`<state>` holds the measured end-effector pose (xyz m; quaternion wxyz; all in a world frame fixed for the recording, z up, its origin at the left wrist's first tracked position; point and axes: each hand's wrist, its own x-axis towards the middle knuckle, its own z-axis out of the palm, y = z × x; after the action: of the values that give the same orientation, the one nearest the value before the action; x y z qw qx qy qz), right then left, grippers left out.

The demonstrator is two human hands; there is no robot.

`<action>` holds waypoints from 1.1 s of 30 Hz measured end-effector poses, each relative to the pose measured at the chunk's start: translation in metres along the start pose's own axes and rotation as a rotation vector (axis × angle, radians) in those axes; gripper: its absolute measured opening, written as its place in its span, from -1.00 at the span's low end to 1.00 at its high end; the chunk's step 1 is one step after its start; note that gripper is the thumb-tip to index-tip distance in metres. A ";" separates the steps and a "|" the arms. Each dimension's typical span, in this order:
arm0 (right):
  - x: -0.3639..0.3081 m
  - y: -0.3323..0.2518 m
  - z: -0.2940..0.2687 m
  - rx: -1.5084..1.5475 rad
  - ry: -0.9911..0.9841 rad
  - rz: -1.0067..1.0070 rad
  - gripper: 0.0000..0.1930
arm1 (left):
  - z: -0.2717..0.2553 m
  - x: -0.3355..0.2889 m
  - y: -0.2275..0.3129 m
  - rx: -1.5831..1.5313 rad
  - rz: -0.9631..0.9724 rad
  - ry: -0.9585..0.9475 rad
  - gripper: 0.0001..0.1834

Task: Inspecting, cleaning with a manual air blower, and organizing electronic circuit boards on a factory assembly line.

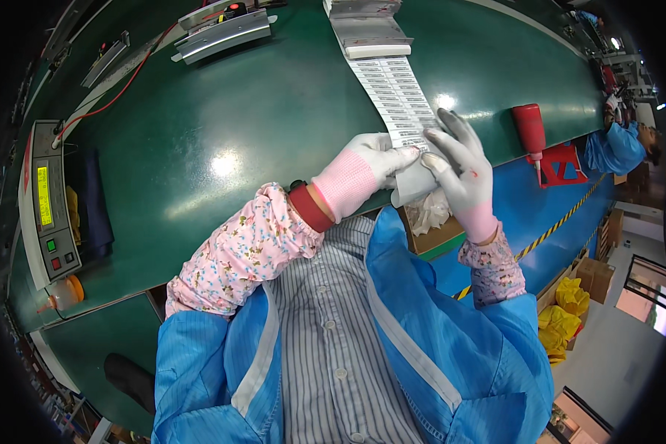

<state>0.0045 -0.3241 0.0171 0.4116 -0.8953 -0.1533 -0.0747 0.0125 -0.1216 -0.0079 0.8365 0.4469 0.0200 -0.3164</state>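
A strip of white printed labels (394, 89) runs toward me from a metal dispenser (370, 33) on the green table. My left hand (366, 166), in a white glove with a pink cuff, pinches the left side of the strip near its lower end. Bare backing paper (416, 183) curls down past the table edge below the thumb. At the strip's right side is my right hand (462, 163), gloved alike. Its thumb and forefinger lie apart at the lowest labels, with the other fingers stretched out. No peeled label is visible on its fingertips.
A red squeeze bottle (528, 126) stands to the right, beside a red tray (566, 166). An open carton (429, 235) with crumpled paper sits below the table edge. At left are a control box (48, 200) with a display and a small orange-capped jar (66, 294). Another person (616, 148) works at far right.
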 end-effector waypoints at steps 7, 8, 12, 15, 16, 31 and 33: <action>0.002 0.000 0.007 0.125 0.067 0.031 -0.75 | -0.002 0.003 -0.001 0.014 0.024 -0.034 -0.50; 0.002 -0.002 0.006 0.058 0.078 -0.049 -0.74 | 0.000 0.004 -0.002 -0.088 0.015 -0.006 -0.51; 0.006 -0.011 -0.007 -0.079 0.129 -0.292 -0.71 | 0.006 0.000 0.001 -0.388 -0.007 0.079 -0.52; 0.016 -0.017 -0.025 0.150 0.206 -0.054 -0.69 | 0.006 -0.018 0.014 -0.168 -0.139 -0.023 -0.53; 0.021 -0.017 -0.027 0.316 0.259 0.184 -0.67 | 0.006 -0.025 0.018 -0.092 -0.180 -0.053 -0.52; 0.161 0.051 0.041 -0.058 0.264 -0.089 -0.31 | -0.076 0.061 0.084 1.757 0.808 0.659 -0.37; 0.160 0.068 0.034 -0.047 0.298 -0.071 -0.29 | -0.079 0.080 0.087 1.810 0.832 0.629 -0.33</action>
<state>0.1778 -0.3060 -0.0120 0.4058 -0.8777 -0.1201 -0.2247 0.1443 -0.0679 -0.0163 0.1891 0.9404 -0.1631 0.2307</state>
